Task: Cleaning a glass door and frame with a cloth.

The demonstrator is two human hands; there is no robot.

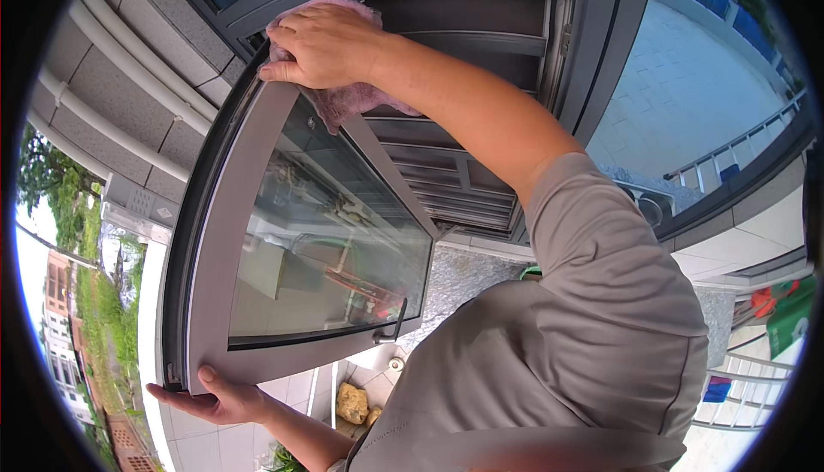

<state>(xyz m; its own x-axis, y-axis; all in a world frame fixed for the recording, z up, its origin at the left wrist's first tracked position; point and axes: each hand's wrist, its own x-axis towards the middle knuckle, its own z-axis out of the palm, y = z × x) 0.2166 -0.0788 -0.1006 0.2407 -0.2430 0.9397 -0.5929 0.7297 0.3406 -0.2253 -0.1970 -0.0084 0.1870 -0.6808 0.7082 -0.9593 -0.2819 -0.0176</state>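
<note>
An open casement window sash (212, 234) with a grey metal frame and a glass pane (328, 259) stands tilted across the view. At its upper corner, my right hand (328, 41) presses a crumpled pink cloth (351, 102) against the frame, partly covering it. Down at the lower left corner, my left hand (222, 401) grips the sash, thumb on the face and fingers below the edge. A dark window handle (393, 330) sits on the sash's lower rail. Behind my right forearm, the window opening shows dark slatted panels (463, 66).
White pipes (129, 53) run along the tiled wall on the left, above a light grey box (138, 205). Yellowish rocks (352, 403) and a plant (283, 458) are below. A fixed glass pane (682, 79) and a metal railing (747, 382) stand to the right.
</note>
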